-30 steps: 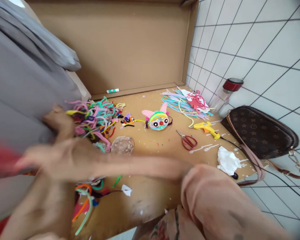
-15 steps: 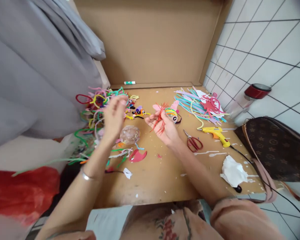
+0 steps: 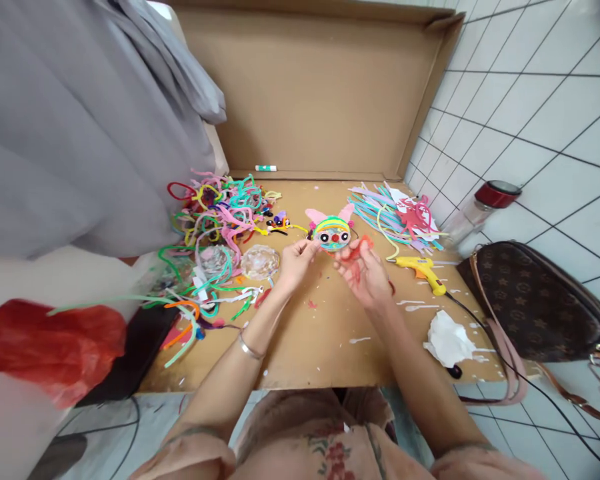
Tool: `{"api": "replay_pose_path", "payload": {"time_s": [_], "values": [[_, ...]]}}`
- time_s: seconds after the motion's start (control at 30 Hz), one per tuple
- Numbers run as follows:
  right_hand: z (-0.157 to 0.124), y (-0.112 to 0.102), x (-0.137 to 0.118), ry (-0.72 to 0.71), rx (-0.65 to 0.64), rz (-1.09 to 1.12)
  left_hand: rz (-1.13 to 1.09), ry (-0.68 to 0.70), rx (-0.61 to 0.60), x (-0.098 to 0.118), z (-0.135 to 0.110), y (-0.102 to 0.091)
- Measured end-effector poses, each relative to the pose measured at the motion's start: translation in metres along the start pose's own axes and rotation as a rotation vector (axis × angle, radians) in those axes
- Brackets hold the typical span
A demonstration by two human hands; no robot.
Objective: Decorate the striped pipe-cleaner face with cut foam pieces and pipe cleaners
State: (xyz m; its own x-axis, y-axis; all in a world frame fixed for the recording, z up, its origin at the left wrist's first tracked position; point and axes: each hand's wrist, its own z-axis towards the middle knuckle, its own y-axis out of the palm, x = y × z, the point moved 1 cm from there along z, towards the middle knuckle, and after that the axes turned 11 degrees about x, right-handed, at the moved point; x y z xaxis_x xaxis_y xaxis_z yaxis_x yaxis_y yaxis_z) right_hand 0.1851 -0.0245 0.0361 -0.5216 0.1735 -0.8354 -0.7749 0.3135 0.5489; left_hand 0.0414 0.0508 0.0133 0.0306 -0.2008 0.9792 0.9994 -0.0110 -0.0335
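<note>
A small craft animal face [image 3: 333,225] with pink ears, a yellow and green striped forehead, round black-and-white eyes and a red nose lies at the middle of the table. My left hand [image 3: 299,264] is closed, thumb and fingers pinching its lower left edge. Just right of the face, my right hand [image 3: 369,277] is closed around a bundle of thin red strands [image 3: 363,248], blurred by motion. Scissors under my right hand are mostly hidden. Left of my left hand lies a clear plastic disc [image 3: 260,262].
Tangled pipe cleaners [image 3: 235,207] fill the left side. More straight pipe cleaners [image 3: 375,207] lie at the back right. A yellow glue gun [image 3: 425,271], crumpled white paper [image 3: 449,339], a brown handbag [image 3: 535,303] and a red-lidded bottle [image 3: 485,207] stand on the right. A glue stick [image 3: 266,168] lies at the back.
My left hand has come from above the pipe cleaner pile to the craft face and taken hold of its edge. My right hand has moved right and down with the red strands, uncovering the face.
</note>
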Motion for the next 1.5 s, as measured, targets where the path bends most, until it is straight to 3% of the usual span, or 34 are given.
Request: {"api": "replay_pose_path", "payload": {"time_s": [0.07,0.13,0.23,0.27,0.33,0.43,0.53,0.63,0.8,1.0,1.13,1.2,1.33,1.5], "values": [[-0.008,-0.013,-0.004,-0.025,0.019,-0.092,0.028,0.013,0.051,-0.004,0.005,0.001],[-0.014,-0.023,-0.010,-0.137,0.128,-0.274,0.100,0.050,0.077,-0.006,0.005,0.000],[-0.021,-0.024,-0.019,-0.585,0.431,-0.649,0.254,0.159,0.034,-0.005,-0.002,-0.002],[-0.021,-0.019,-0.019,-0.728,0.462,-0.757,0.293,0.200,-0.003,-0.005,-0.006,-0.002],[-0.019,-0.006,-0.013,-0.846,0.326,-0.887,0.335,0.269,-0.100,-0.006,-0.014,0.000],[-0.007,0.010,0.013,-0.603,-0.039,-0.848,0.325,0.321,-0.182,-0.009,-0.022,0.001],[0.005,0.010,0.039,-0.325,-0.135,-0.753,0.325,0.319,-0.092,-0.013,-0.021,-0.003],[0.012,0.000,0.051,-0.246,-0.101,-0.694,0.340,0.301,0.000,-0.017,-0.016,-0.007],[0.012,-0.007,0.047,-0.352,0.007,-0.812,0.344,0.264,0.012,-0.026,-0.013,-0.003],[0.007,-0.002,0.046,-0.362,0.075,-0.855,0.273,0.184,0.063,-0.031,-0.015,0.004],[0.008,-0.009,0.041,-0.289,0.131,-0.730,0.204,0.155,0.281,-0.031,-0.008,-0.010],[0.011,-0.013,0.038,-0.185,0.139,-0.625,0.173,0.160,0.361,-0.030,-0.006,-0.016],[0.015,-0.015,0.037,0.093,0.065,-0.374,0.007,0.127,0.189,-0.029,-0.012,-0.007],[0.017,-0.016,0.036,0.178,0.066,-0.272,-0.267,-0.107,0.020,-0.032,-0.019,0.009]]}}
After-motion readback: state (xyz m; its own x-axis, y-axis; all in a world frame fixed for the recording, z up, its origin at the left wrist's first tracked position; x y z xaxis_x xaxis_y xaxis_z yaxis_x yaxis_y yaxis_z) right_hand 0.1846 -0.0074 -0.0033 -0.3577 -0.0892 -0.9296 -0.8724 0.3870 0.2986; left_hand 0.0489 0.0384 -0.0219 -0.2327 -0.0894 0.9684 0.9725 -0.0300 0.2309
